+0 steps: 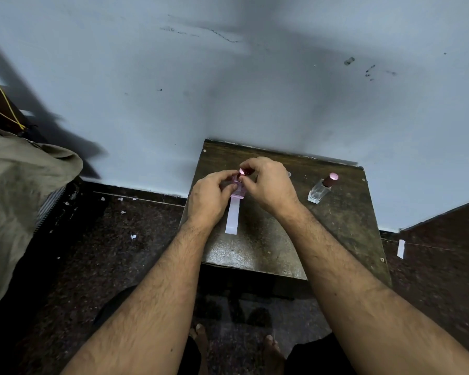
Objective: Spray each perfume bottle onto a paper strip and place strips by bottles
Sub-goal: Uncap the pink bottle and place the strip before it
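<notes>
A small pink perfume bottle (238,191) stands near the far left of the dark wooden table (276,239). My left hand (210,197) grips the bottle's body. My right hand (268,182) pinches its pink metallic cap (243,171) at the top. A white paper strip (232,219) lies flat on the table just in front of the bottle. A second, clear perfume bottle (318,192) with a pink cap (331,178) stands alone at the far right of the table.
The table stands against a pale blue wall (228,77). Another paper strip (401,249) lies on the dark floor to the right. Small paper scraps (133,236) dot the floor at left, beside a beige cloth heap (16,185). My bare feet (274,347) show below.
</notes>
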{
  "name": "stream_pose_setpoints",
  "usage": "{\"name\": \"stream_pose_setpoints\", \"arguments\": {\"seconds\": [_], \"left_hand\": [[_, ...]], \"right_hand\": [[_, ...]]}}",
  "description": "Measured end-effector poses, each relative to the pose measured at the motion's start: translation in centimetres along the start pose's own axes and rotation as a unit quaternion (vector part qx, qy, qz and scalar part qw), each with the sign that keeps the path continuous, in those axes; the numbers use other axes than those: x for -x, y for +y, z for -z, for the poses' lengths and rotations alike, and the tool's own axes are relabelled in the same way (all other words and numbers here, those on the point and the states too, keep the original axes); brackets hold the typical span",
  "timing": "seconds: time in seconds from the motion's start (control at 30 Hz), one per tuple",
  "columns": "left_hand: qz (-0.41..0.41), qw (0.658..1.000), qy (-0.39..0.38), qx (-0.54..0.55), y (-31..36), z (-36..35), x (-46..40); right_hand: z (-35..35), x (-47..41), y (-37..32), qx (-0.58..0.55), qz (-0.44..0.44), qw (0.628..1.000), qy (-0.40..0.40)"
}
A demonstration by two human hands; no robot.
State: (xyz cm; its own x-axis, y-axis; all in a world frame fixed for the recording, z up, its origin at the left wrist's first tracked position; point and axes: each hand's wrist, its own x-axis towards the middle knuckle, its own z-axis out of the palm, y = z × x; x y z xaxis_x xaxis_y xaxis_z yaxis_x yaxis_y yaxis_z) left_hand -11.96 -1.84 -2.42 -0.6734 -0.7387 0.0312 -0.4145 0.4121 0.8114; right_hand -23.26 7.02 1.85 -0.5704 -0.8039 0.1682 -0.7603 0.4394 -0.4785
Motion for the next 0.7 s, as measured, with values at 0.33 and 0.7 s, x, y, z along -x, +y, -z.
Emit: {"name": "stream_pose_setpoints", "arguments": {"seconds": [0.33, 0.7], "left_hand": [[0.017, 1.000, 0.004, 0.004, -0.10, -0.03, -0.04], [0.020, 1.000, -0.007, -0.005, -0.21, 0.00, 0.05]], "right_hand": [[-0.24, -0.37, -0.21, 0.008, -0.017, 1.000, -0.010], [0.19, 0.23, -0.81, 0.016, -0.019, 1.000, -0.009]]}}
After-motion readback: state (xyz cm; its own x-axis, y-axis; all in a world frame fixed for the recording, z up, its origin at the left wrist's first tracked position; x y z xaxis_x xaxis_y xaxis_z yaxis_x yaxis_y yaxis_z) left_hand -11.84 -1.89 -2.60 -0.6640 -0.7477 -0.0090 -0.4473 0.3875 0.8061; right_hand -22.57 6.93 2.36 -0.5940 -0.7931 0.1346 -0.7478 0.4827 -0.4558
